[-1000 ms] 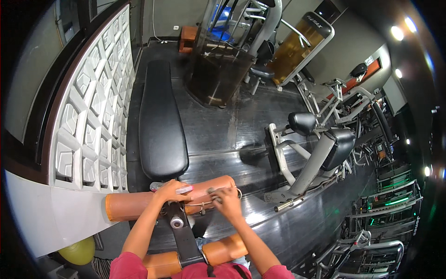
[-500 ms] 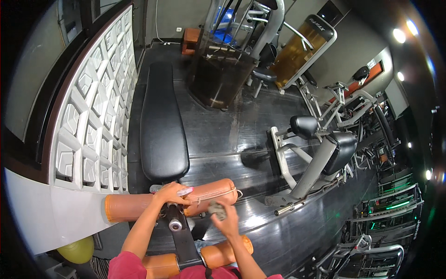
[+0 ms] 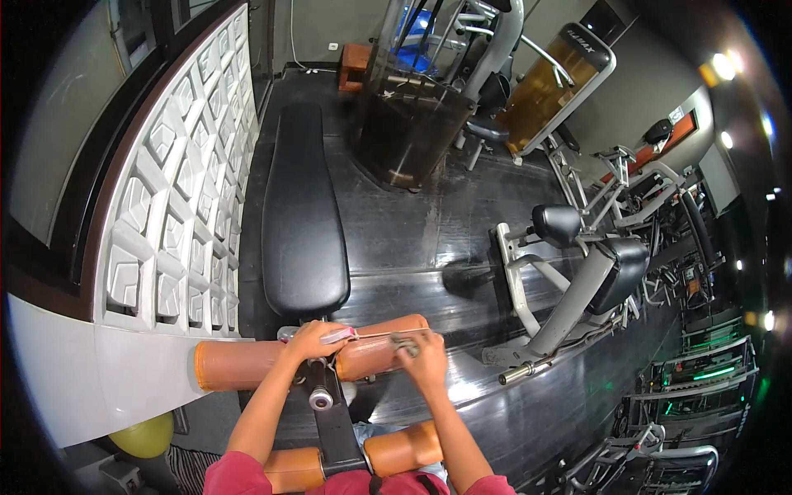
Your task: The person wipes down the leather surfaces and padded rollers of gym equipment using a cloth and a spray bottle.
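Note:
My left hand (image 3: 313,338) grips a clear bottle with a pink-and-white top (image 3: 340,334), above the bench's black frame (image 3: 328,421). My right hand (image 3: 425,359) holds a crumpled grey-green cloth (image 3: 403,345) against the right upper padded roller (image 3: 367,360), which is covered in worn tan-orange material and has a pale cord (image 3: 378,334) along it. The left upper roller (image 3: 235,365) extends past my left forearm. Two lower rollers (image 3: 400,448) sit near my body at the lower edge.
Beyond the rollers lies a long black padded bench (image 3: 304,223). A white lattice partition (image 3: 173,206) runs along the left. Weight machines (image 3: 569,297) stand on the right and at the back, with treadmills (image 3: 693,371) farther right. A yellow-green ball (image 3: 140,433) rests at the lower left.
My right hand and the cloth dipped below the roller, then rose onto it and moved right. My left hand stays on the bottle. The whole view has shifted slightly.

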### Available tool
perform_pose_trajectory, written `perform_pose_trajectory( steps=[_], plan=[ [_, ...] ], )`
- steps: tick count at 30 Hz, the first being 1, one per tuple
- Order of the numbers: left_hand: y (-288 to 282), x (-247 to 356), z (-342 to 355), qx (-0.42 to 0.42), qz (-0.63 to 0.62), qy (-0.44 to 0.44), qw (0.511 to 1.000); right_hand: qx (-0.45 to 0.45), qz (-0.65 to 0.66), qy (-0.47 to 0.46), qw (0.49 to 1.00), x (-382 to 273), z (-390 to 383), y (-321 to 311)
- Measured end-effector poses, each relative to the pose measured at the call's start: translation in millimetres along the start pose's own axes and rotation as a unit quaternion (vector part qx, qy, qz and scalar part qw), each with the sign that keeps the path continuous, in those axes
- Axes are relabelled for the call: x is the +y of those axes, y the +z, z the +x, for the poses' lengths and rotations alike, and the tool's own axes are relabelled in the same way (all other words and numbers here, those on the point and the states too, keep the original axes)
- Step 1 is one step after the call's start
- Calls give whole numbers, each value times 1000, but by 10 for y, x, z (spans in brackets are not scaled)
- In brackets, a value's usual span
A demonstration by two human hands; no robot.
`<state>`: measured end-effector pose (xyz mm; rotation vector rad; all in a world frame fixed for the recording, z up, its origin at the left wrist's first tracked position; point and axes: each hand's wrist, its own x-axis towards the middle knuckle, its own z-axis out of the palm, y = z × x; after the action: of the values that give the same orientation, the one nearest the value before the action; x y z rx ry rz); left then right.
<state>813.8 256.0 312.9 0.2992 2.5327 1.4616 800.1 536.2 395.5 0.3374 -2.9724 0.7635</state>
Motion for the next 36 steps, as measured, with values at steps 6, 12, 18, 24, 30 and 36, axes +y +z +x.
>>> perform_pose_trajectory(
  steps=[6,12,18,24,30,36],
  plan=[
    [47,430,21,65,83,12,994,25,-18,52,998,-52,60,18],
    [-108,415,5,17,95,32,995,-71,47,-69,994,-648,-225,412],
    [-130,608,-97,-1,128,62,990,0,27,-66,997,-174,-163,140],
    [-34,601,-43,-18,184,7,983,56,29,89,994,128,-86,-35],
    [-106,533,131,-35,118,-16,992,3,43,-35,998,-410,-88,260],
    [-65,70,161,-41,102,-25,994,-93,51,-121,987,-548,-176,409]
  ],
)
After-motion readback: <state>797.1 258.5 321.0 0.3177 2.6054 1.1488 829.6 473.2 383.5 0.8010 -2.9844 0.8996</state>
